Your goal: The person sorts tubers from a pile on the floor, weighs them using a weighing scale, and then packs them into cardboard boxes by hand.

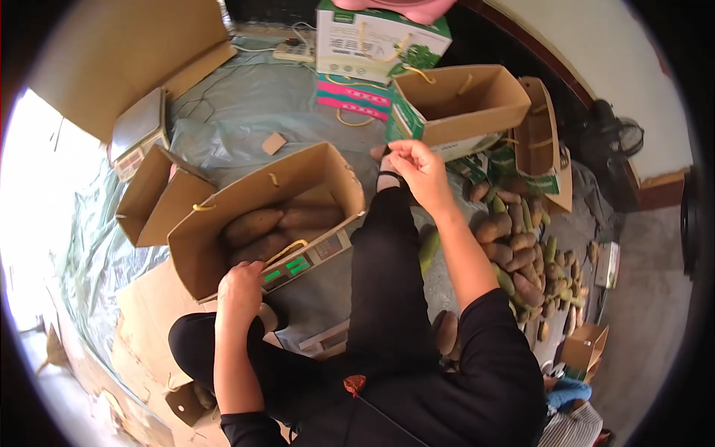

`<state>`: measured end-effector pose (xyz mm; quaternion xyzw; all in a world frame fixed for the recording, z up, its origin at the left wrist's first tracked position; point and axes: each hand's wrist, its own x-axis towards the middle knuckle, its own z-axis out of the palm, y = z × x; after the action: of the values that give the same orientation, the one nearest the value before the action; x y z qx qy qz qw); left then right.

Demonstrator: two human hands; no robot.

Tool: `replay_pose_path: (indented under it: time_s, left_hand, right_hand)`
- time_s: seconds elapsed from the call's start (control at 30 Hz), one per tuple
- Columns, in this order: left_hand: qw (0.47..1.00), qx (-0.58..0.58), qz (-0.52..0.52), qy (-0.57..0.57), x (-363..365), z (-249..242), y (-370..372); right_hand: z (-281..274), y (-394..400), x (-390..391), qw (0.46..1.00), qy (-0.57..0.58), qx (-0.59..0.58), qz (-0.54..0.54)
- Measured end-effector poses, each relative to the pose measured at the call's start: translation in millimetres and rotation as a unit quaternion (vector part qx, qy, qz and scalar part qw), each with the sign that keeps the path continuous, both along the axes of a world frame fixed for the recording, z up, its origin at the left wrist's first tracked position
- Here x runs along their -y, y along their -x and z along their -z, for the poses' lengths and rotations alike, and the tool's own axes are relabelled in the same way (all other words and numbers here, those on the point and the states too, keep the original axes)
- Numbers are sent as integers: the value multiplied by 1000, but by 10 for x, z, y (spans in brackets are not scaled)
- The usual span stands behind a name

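Observation:
A tall cardboard box (257,186) with a yellow cord handle stands open before me, large brownish radishes (253,227) lying inside. My left hand (240,289) is at its near rim, fingers curled over the edge beside the cord. In front of my bent knee, my right hand (418,170) is raised with thumb and fingertips pinched together. Whatever is between them, if anything, is too small to make out. Behind that hand are my sandalled foot (388,175) and an open green-and-white carton (465,104).
On the right, a large pile of radishes (521,253) spreads over the floor. Another open box (538,141) stands behind it, near a black fan (618,138). A scale (139,134) and a smaller box (165,195) are at left. A power strip (294,51) lies at the back.

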<state>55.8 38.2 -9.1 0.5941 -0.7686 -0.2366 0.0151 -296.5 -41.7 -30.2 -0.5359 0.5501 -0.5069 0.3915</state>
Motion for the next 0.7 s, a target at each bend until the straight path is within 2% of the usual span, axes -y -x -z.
replay_pose_path:
  time_s: [0.07, 0.13, 0.17, 0.23, 0.3, 0.33, 0.37, 0.5, 0.7]
  left_hand:
    - [1000, -16, -14, -2, -2, -17, 5]
    - [999, -27, -20, -12, -9, -20, 34]
    - [999, -21, -19, -19, 4, -38, 58]
    - [1000, -8, -2, -16, 11, -9, 37]
    - [1000, -9, 3, -20, 14, 5, 50]
    - [1000, -15, -7, -18, 14, 10, 56]
    - [1000, -23, -3, -18, 14, 24, 48]
    - [999, -23, -5, -36, 21, -1, 84]
    - [999, -17, 4, -34, 35, 13, 80]
  right_hand:
    - [606, 337, -244, 995, -42, -42, 82]
    - [1356, 610, -756, 978, -150, -40, 138]
    - [1598, 658, -957, 974, -159, -34, 157]
    - [1975, 666, -1338, 949, -250, -72, 176]
    - [2264, 588, -1656, 941, -271, -96, 176]
    - [2395, 531, -1817, 935, -287, -128, 163]
    - [2457, 465, -1935, 935, -251, -185, 166]
    - [2494, 330, -2169, 915, -329, -178, 153]
    - [2750, 410, -2078, 917, -283, -225, 168]
